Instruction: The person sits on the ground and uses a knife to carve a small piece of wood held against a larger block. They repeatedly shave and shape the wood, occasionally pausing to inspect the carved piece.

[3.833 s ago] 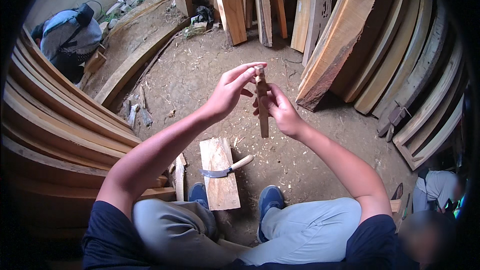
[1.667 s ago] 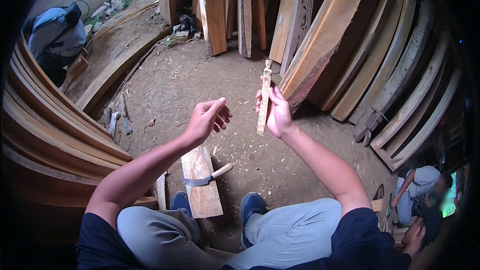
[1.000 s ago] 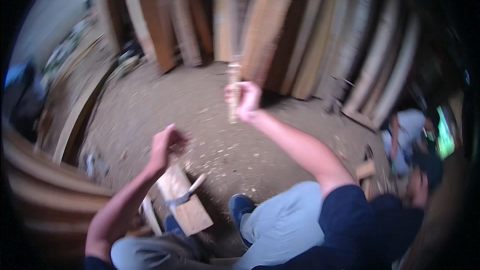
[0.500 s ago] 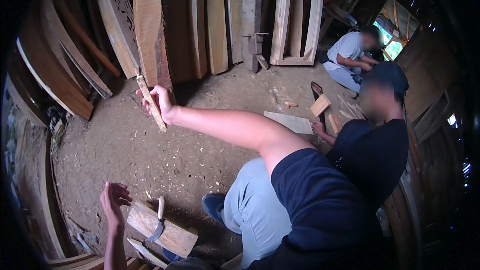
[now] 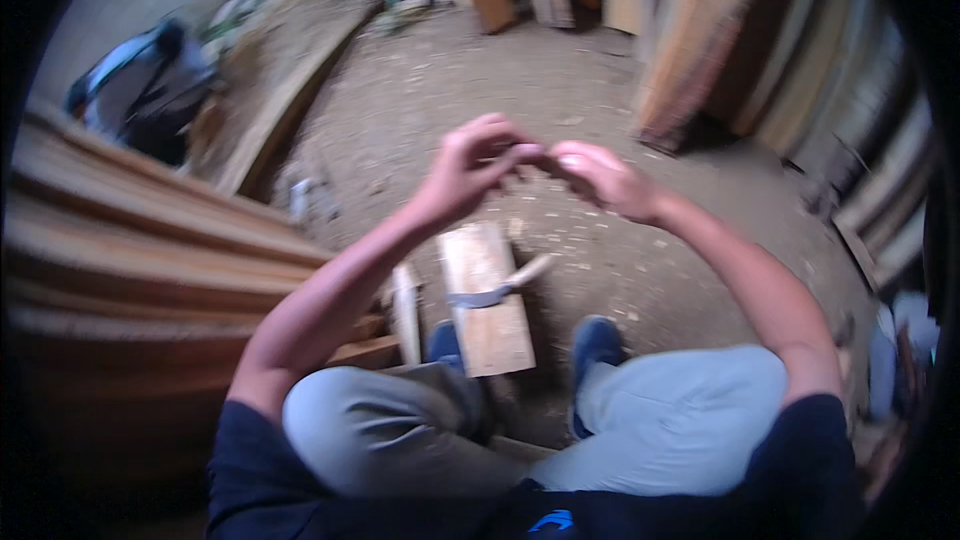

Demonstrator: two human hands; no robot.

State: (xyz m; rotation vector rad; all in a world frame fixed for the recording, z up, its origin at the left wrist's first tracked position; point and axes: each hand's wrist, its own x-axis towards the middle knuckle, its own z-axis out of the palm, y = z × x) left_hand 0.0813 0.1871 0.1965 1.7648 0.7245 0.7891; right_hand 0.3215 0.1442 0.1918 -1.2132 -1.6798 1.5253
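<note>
The person's left hand and right hand were up in front of the body, with their fingertips meeting or nearly meeting. The fingers of both were bent. The spot between them was dark and blurry, so I cannot tell if they pinched something small or only touched each other.

The knife lay below the fingers, nearer to the body, and no hand was on it. It rested across the wood block, its handle sticking out past the right edge and its curved blade on the wood. Farther down from the fingers, one shoe was to the right of the block and another shoe was by its left side.

To do this part well, I think slow hands and a light, even touch were best, with both hands level so neither pushed the other away. It seemed wise to keep the fingers up and well apart from the blade, and to look closely at the place where the fingertips met.
</note>
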